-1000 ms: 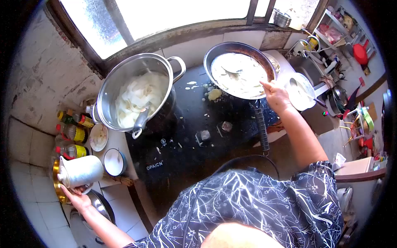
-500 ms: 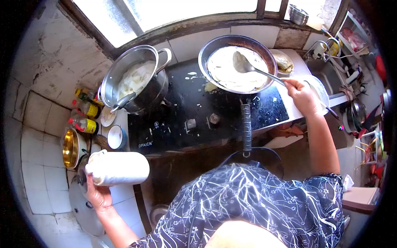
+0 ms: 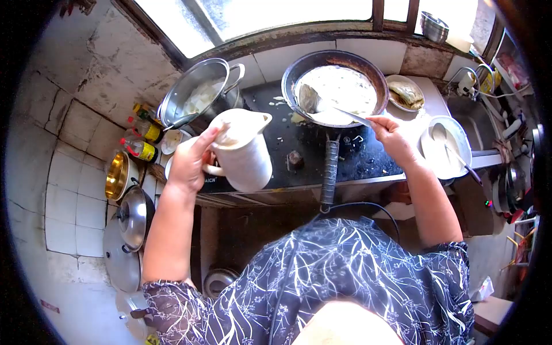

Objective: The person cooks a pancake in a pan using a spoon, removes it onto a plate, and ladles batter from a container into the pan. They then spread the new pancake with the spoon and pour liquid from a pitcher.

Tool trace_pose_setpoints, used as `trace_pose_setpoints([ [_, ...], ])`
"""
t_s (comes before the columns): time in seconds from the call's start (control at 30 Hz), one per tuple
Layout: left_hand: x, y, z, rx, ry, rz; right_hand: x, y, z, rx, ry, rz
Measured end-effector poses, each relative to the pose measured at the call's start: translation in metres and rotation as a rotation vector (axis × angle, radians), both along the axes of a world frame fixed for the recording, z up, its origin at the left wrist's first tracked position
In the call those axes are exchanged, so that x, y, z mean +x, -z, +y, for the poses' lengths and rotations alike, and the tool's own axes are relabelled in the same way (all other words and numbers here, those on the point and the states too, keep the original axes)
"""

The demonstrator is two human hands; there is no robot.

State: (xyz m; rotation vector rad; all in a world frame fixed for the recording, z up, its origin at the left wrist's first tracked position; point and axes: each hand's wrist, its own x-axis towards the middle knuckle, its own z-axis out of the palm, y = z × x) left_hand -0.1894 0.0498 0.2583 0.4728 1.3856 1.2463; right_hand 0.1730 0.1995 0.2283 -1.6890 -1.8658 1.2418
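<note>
A white pitcher is held by its handle in my left hand, above the front edge of the black stovetop. My right hand grips the handle of a metal ladle, whose bowl sits at the left side of the frying pan. Pale, creamy food fills the pan. At the back left of the stove stands a steel pot with white pieces in it and a utensil handle over its rim.
Right of the pan are a plate of food and a white bowl with a spoon. The pan's dark handle projects over the front edge. Bottles, a gold basin and a lidded pan are at the left.
My left hand has brought the pitcher up and right, from the left side to the stove front. The ladle has moved from above the pan's middle to its left side. The view has shifted.
</note>
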Motion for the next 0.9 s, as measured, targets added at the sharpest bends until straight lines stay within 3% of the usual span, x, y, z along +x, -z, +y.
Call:
trace_pose_setpoints([
  [0.03, 0.023, -0.011, 0.015, 0.026, -0.09, 0.01, 0.0, 0.002, 0.003, -0.002, -0.002, 0.006],
  [0.13, 0.003, 0.024, 0.039, -0.031, 0.048, 0.172, -0.007, -0.003, -0.002, 0.094, -0.062, -0.091],
  [0.23, 0.034, 0.0, 0.064, -0.075, 0.03, 0.23, -0.009, -0.01, -0.002, 0.182, -0.12, -0.11],
  [0.43, 0.032, 0.03, 0.102, -0.232, 0.076, 0.491, -0.003, -0.001, 0.003, 0.299, -0.099, -0.179],
  [0.63, 0.029, 0.048, 0.121, -0.274, 0.202, 0.791, 0.001, -0.003, 0.002, 0.21, -0.084, -0.15],
  [0.9, 0.029, 0.035, 0.143, -0.37, 0.419, 1.056, 0.004, -0.009, -0.003, 0.206, -0.057, -0.15],
])
